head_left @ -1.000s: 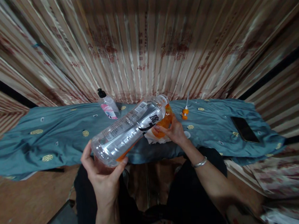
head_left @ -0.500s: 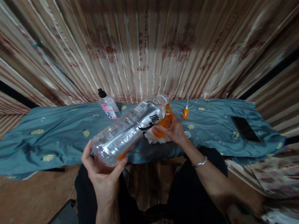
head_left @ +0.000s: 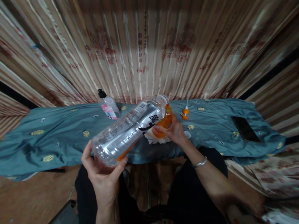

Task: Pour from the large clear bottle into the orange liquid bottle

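Observation:
My left hand (head_left: 103,170) is closed around the base of a large clear plastic bottle (head_left: 130,130) with a silver label. The bottle lies tilted in the air, its neck up and to the right. That neck is over the top of an orange translucent bottle (head_left: 168,115), which my right hand (head_left: 175,130) grips from the right side. The exact contact at the two mouths is hard to make out. Under the orange bottle is a crumpled white tissue (head_left: 155,139). An orange spray or pump head (head_left: 185,114) with a thin tube lies to the right, apart from my hand.
A clear pump bottle (head_left: 109,106) with a black top and pink label stands at the back left. A small white cap (head_left: 187,134) lies by my right wrist. A black phone (head_left: 245,128) rests on the right of the teal cloth (head_left: 68,139). Striped curtains (head_left: 123,41) hang behind.

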The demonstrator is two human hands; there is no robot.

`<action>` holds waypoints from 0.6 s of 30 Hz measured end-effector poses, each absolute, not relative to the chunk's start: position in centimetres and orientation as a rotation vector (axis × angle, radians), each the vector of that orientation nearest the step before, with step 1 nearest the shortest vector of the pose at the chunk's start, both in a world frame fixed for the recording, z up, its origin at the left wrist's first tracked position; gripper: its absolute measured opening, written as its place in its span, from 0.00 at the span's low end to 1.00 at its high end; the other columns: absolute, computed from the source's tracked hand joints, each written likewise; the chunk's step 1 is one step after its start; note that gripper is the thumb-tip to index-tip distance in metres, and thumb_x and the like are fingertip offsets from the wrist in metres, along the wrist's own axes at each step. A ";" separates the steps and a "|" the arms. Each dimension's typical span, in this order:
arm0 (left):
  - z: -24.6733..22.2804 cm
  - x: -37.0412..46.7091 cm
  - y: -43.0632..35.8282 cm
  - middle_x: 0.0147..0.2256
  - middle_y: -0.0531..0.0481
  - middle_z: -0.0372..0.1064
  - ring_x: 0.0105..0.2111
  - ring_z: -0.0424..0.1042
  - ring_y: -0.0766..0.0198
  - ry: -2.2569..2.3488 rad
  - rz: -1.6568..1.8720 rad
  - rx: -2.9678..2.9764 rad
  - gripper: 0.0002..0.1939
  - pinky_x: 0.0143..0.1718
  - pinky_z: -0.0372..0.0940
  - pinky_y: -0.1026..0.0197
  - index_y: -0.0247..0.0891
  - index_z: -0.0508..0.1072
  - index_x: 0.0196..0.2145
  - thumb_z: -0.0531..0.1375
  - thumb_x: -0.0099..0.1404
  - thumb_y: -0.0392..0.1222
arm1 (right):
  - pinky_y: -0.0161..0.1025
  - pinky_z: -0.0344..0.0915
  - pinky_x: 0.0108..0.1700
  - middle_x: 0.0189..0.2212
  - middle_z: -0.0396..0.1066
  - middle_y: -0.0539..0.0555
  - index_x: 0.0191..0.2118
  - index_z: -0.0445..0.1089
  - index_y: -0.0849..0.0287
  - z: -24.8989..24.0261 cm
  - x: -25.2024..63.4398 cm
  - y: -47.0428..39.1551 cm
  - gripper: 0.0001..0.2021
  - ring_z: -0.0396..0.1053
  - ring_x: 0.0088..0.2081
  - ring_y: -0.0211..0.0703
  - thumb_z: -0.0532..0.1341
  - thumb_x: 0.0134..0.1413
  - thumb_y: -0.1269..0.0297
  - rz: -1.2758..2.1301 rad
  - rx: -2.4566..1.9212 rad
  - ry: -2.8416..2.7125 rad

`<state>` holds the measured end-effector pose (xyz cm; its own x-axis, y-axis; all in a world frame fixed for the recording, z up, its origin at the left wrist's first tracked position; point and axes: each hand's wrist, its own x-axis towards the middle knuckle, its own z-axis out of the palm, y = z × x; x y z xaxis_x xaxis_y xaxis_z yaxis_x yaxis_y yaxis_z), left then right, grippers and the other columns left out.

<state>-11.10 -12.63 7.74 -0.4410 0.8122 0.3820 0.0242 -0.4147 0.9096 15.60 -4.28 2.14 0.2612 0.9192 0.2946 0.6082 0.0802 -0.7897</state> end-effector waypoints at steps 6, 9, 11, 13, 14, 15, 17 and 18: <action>7.7 -11.1 -12.6 0.61 0.43 0.69 0.67 0.66 0.45 1.219 1.909 1.212 0.47 0.72 0.57 0.43 0.43 0.70 0.58 0.81 0.41 0.38 | 0.57 0.78 0.52 0.47 0.82 0.62 0.58 0.68 0.57 2.3 15.5 -4.3 0.35 0.80 0.53 0.67 0.75 0.46 0.48 0.436 -1.626 -1.436; 7.7 -11.2 -12.7 0.60 0.43 0.70 0.67 0.66 0.45 1.230 1.911 1.227 0.47 0.71 0.57 0.43 0.42 0.70 0.59 0.81 0.42 0.37 | 0.58 0.78 0.51 0.46 0.82 0.62 0.59 0.68 0.57 2.4 15.4 -4.3 0.36 0.81 0.52 0.68 0.75 0.46 0.47 0.445 -1.636 -1.430; 7.7 -11.2 -12.8 0.60 0.42 0.70 0.67 0.66 0.45 1.235 1.912 1.234 0.47 0.71 0.58 0.44 0.42 0.71 0.59 0.81 0.42 0.37 | 0.58 0.79 0.51 0.46 0.82 0.63 0.59 0.67 0.58 2.5 15.4 -4.3 0.37 0.81 0.51 0.68 0.75 0.46 0.47 0.456 -1.639 -1.421; 7.7 -11.2 -12.8 0.60 0.42 0.70 0.67 0.66 0.45 1.232 1.903 1.235 0.46 0.71 0.59 0.44 0.42 0.70 0.59 0.81 0.43 0.37 | 0.58 0.79 0.50 0.46 0.82 0.62 0.58 0.67 0.58 2.6 15.4 -4.4 0.37 0.81 0.50 0.68 0.75 0.46 0.47 0.465 -1.644 -1.413; 7.7 -11.2 -12.8 0.61 0.42 0.70 0.67 0.66 0.45 1.230 1.895 1.236 0.47 0.71 0.59 0.44 0.42 0.70 0.60 0.81 0.44 0.37 | 0.58 0.79 0.50 0.46 0.82 0.62 0.58 0.67 0.57 2.6 15.4 -4.4 0.36 0.81 0.50 0.68 0.75 0.46 0.47 0.467 -1.644 -1.414; 7.7 -11.2 -12.8 0.61 0.42 0.70 0.67 0.66 0.45 1.230 1.890 1.236 0.47 0.70 0.59 0.44 0.43 0.70 0.60 0.81 0.44 0.38 | 0.58 0.79 0.50 0.46 0.82 0.62 0.58 0.68 0.57 2.6 15.4 -4.4 0.36 0.81 0.50 0.68 0.75 0.46 0.47 0.467 -1.643 -1.418; 7.7 -11.2 -12.8 0.60 0.42 0.70 0.67 0.66 0.44 1.238 1.893 1.233 0.47 0.70 0.59 0.44 0.43 0.70 0.60 0.81 0.43 0.38 | 0.58 0.79 0.50 0.46 0.82 0.63 0.57 0.68 0.57 2.6 15.5 -4.4 0.36 0.81 0.51 0.68 0.75 0.46 0.47 0.461 -1.638 -1.428; 7.7 -11.2 -12.8 0.60 0.43 0.70 0.67 0.66 0.44 1.242 1.899 1.230 0.47 0.70 0.59 0.44 0.42 0.70 0.59 0.81 0.42 0.39 | 0.58 0.79 0.50 0.46 0.82 0.63 0.57 0.68 0.57 2.6 15.5 -4.4 0.36 0.81 0.51 0.68 0.75 0.46 0.47 0.457 -1.634 -1.432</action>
